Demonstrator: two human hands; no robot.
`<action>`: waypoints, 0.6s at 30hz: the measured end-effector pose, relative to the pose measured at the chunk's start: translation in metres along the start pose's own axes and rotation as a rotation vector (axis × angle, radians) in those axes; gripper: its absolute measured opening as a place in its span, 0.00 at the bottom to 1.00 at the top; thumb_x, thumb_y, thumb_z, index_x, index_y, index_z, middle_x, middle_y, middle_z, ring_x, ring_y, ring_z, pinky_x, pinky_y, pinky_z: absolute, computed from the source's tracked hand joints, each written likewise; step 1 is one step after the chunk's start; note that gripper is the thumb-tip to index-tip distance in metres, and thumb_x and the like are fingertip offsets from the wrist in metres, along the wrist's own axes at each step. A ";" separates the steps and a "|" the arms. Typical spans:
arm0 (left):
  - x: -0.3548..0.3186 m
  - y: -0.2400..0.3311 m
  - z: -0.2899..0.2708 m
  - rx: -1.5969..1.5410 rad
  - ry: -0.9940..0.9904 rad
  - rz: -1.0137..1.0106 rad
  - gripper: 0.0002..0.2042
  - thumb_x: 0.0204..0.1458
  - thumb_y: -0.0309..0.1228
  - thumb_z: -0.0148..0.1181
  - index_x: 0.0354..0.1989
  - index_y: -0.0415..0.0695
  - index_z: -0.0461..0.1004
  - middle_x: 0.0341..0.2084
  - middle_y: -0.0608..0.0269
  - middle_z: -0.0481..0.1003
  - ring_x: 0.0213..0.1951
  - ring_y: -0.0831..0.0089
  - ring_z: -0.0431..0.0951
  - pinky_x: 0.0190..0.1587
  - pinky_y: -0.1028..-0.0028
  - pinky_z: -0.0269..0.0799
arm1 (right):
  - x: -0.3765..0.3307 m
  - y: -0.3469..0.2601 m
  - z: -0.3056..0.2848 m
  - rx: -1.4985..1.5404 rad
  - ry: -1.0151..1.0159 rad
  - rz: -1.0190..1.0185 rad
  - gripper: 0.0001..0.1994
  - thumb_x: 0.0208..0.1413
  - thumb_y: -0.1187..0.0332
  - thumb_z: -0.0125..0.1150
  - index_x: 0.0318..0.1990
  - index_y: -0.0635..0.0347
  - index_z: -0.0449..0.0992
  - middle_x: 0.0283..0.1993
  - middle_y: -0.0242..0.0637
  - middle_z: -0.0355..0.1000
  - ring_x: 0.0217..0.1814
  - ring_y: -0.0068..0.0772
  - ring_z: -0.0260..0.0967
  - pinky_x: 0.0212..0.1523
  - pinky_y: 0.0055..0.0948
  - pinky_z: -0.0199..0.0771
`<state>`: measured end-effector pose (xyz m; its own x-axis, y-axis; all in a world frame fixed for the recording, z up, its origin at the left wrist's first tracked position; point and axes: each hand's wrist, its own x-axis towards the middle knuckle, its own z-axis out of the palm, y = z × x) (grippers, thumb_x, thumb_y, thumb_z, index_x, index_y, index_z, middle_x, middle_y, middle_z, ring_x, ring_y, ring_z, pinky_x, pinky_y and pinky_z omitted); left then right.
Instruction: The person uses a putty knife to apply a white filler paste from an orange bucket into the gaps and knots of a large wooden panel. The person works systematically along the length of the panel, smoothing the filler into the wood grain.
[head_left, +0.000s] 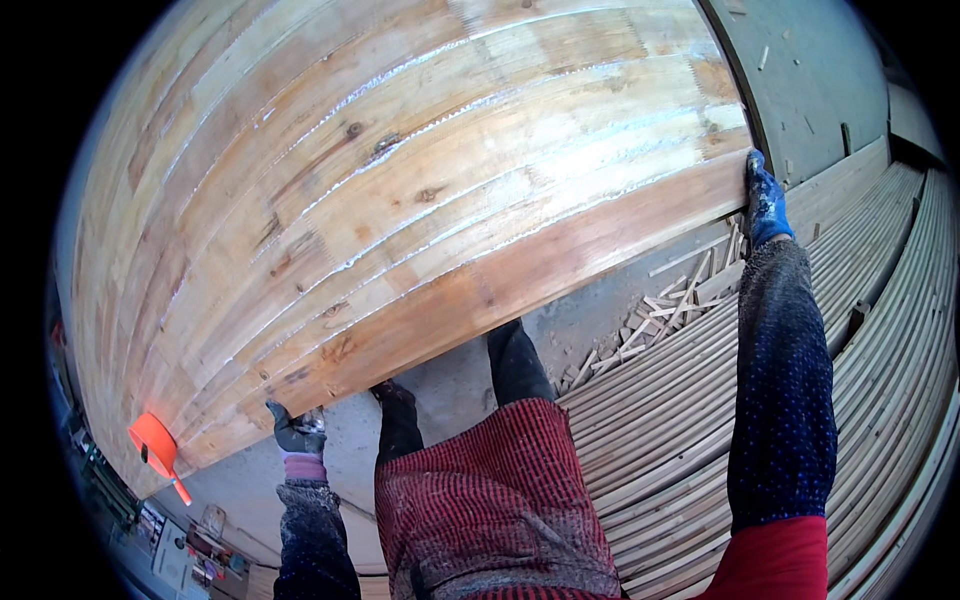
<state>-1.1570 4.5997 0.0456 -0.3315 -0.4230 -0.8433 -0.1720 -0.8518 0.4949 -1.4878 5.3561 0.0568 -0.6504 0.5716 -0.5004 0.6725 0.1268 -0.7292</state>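
1. I hold a wide glued wooden panel (400, 190) in front of me, tilted.
2. My left hand (297, 432), gloved, grips the panel's lower edge.
3. My right hand (765, 205), gloved, clasps the panel's far end.
4. Below the panel lie bare concrete floor (440, 385), wood scraps (660, 310) and stacked slats (680, 440).

Orange scoop (152, 442); stacked wooden slats (880, 330)

Panel: wide glued wooden panel (400, 180) fills the upper view and blocks everything behind it.
Near edge: left hand (297, 432) and right hand (765, 205) grip it at opposite ends; the edge between them is free.
Below panel: open strip of concrete floor (450, 385), partly taken by the person's legs.
Right: stacked wooden slats (880, 330) and loose offcuts (665, 305) crowd the floor.
Lower left: orange scoop (155, 445) just beside the panel's edge.
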 end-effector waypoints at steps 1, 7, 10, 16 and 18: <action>0.000 0.000 0.001 0.018 -0.020 0.001 0.23 0.53 0.41 0.63 0.54 0.44 0.71 0.53 0.57 0.73 0.55 0.60 0.73 0.59 0.54 0.67 | 0.003 -0.001 -0.003 -0.018 0.000 0.002 0.31 0.59 0.45 0.54 0.57 0.65 0.71 0.55 0.37 0.70 0.55 0.29 0.64 0.60 0.27 0.59; -0.032 0.001 -0.015 0.510 -0.018 -0.026 0.15 0.56 0.42 0.59 0.39 0.42 0.73 0.26 0.60 0.74 0.26 0.66 0.75 0.28 0.66 0.71 | -0.013 -0.007 -0.021 -0.652 0.026 -0.446 0.22 0.59 0.49 0.54 0.43 0.62 0.75 0.44 0.43 0.74 0.47 0.40 0.70 0.50 0.37 0.68; -0.122 -0.004 -0.090 1.424 0.048 -0.002 0.12 0.58 0.39 0.57 0.31 0.42 0.71 0.14 0.63 0.69 0.13 0.73 0.71 0.17 0.72 0.67 | -0.076 -0.035 -0.016 -1.358 0.143 -0.898 0.16 0.59 0.55 0.54 0.28 0.58 0.71 0.31 0.51 0.70 0.37 0.54 0.68 0.38 0.47 0.68; -0.173 0.117 -0.237 0.133 0.435 0.175 0.22 0.59 0.53 0.46 0.23 0.48 0.61 0.12 0.66 0.65 0.14 0.68 0.66 0.17 0.68 0.63 | -0.223 0.031 -0.027 -0.460 -0.133 -0.390 0.10 0.61 0.64 0.54 0.33 0.62 0.74 0.28 0.35 0.68 0.32 0.29 0.62 0.33 0.30 0.63; -0.165 0.190 -0.343 0.128 0.599 0.403 0.27 0.56 0.57 0.50 0.44 0.40 0.66 0.36 0.52 0.69 0.35 0.58 0.73 0.31 0.63 0.68 | -0.276 0.061 0.001 -0.299 -0.231 -0.170 0.09 0.62 0.66 0.53 0.36 0.63 0.75 0.28 0.30 0.68 0.31 0.20 0.60 0.32 0.23 0.61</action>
<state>-0.8172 4.4020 0.2065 0.1660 -0.8234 -0.5427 -0.2626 -0.5673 0.7805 -1.2674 5.2050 0.1503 -0.8000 0.3299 -0.5012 0.5999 0.4529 -0.6596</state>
